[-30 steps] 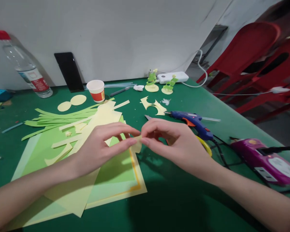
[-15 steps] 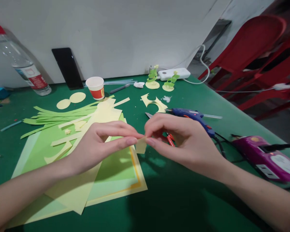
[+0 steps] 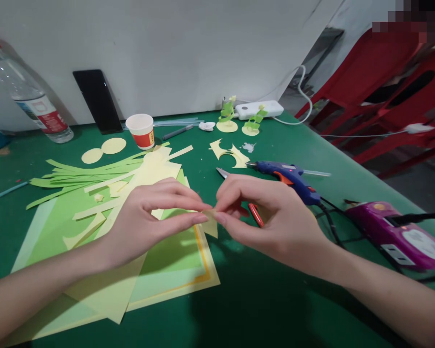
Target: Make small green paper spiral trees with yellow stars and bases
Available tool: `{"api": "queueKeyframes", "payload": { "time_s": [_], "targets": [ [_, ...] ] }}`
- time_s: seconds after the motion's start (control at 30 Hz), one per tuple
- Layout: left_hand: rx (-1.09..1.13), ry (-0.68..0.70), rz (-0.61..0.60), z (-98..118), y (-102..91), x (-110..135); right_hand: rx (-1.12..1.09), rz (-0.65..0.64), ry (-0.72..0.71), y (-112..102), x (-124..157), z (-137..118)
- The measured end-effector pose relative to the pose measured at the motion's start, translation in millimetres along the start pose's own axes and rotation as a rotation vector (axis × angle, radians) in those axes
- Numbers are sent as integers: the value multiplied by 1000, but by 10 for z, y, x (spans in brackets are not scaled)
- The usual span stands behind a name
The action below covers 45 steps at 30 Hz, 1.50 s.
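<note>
Between my two hands is a small piece of pale yellow paper (image 3: pixel 210 227), pinched at its top edge. My left hand (image 3: pixel 148 217) grips it with thumb and forefinger, above the stack of green and yellow sheets (image 3: pixel 174 285). My right hand (image 3: pixel 271 208) pinches the same piece from the other side, its fingers curled. Under the right hand lie scissors with red handles (image 3: pixel 255 215), partly hidden. Green paper strips (image 3: pixel 76 176) and pale yellow offcuts (image 3: pixel 85 232) lie left of my hands.
A blue glue gun (image 3: pixel 286 171) and a purple power socket (image 3: pixel 398 237) lie at right. Behind stand a paper cup (image 3: pixel 142 133), a phone (image 3: pixel 97 101), a bottle (image 3: pixel 39 106), two small paper plants (image 3: pixel 226 118) and a white power strip (image 3: pixel 259 110). Yellow discs (image 3: pixel 113 145) lie near the cup.
The small paper piece has turned between my fingertips, and its free end now hangs as a slanted point. My hands have stayed close together. The view has shifted slightly.
</note>
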State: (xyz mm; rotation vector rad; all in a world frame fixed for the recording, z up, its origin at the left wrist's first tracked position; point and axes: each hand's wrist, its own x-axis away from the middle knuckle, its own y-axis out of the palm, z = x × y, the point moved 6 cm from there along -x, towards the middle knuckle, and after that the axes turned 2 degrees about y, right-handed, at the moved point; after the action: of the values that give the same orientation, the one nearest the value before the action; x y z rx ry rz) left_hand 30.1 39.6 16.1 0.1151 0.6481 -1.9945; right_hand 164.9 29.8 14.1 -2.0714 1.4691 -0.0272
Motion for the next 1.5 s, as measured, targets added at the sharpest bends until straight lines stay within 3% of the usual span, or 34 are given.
{"api": "queueKeyframes", "payload": {
  "time_s": [0.23,0.5,0.8,1.23,1.5],
  "targets": [
    [-97,93,24,37,-10,0,65,0,-44,-8,-27,-34],
    [-70,132,31,23,-19,19,174,-61,-93,-40,-24,-88],
    [-35,135,2,41,13,21,197,-23,-219,1,10,-149],
    [-107,126,6,43,0,20,238,8,-147,-41,3,-145],
    [-33,101,32,9,-24,21,201,-48,-149,-18,-6,-118]
  ]
}}
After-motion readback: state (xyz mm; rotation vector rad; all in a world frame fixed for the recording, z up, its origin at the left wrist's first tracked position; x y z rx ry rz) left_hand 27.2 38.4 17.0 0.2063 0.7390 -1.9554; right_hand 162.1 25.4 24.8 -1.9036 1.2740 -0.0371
